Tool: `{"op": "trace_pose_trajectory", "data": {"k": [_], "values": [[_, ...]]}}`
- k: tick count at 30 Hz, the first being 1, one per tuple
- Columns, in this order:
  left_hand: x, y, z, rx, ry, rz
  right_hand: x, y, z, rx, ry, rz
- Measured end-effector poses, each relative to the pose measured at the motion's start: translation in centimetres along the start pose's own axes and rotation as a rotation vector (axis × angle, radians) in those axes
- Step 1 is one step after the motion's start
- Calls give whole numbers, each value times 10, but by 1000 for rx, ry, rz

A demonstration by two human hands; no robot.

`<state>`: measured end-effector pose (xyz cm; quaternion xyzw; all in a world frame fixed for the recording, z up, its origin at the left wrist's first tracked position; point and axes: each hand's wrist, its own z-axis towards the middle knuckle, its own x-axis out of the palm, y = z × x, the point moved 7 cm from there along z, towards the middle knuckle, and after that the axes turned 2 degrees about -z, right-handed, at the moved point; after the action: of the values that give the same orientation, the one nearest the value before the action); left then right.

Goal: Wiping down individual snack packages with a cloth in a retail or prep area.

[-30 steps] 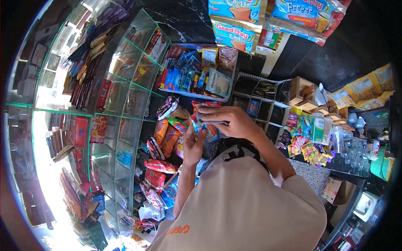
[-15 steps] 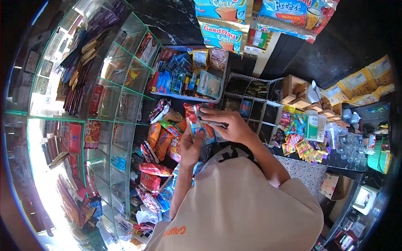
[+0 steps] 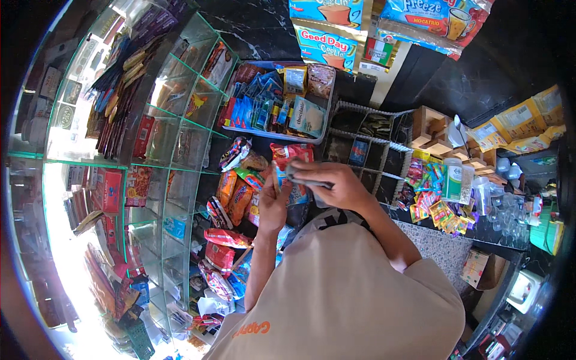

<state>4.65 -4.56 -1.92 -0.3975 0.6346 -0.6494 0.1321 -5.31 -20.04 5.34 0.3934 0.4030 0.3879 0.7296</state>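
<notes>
My left hand (image 3: 273, 204) and my right hand (image 3: 336, 183) are raised together in front of my beige shirt (image 3: 342, 288). Between them is a thin flat bundle (image 3: 298, 174) that looks like folded paper. The right hand's fingers pinch its top edge and the left hand's thumb and fingers grip its left end. I cannot make out what the bundle is. Just behind the hands hang red, orange and blue snack packets (image 3: 240, 192) on a rack.
A glass display case with green-edged shelves (image 3: 180, 138) curves along the left, filled with packets. A tray of blue sachets (image 3: 276, 111) sits behind the hands. To the right are wire compartments (image 3: 372, 141), a counter with jars and sachets (image 3: 456, 186), and cartons overhead (image 3: 327, 36).
Both hands stay together on the bundle at about the same height. The right hand's fingers have shifted slightly along its top edge, and the view has tilted a little.
</notes>
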Motion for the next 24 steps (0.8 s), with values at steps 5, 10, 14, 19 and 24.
{"op": "trace_pose_trajectory", "data": {"k": [5,10,14,19,24], "values": [[6,13,-6,16,42,41,22,-1,14,-86,137,-147],[-2,10,-9,-49,-36,-97,-5,-17,16,-26,65,-87],[1,4,-8,-42,-70,-111,-13,-27,14,86,31,-22],[6,-5,-2,-44,-196,-329,5,-20,3,-24,19,-43],[-20,-5,10,32,-180,-394,19,-16,-12,54,214,26]]}}
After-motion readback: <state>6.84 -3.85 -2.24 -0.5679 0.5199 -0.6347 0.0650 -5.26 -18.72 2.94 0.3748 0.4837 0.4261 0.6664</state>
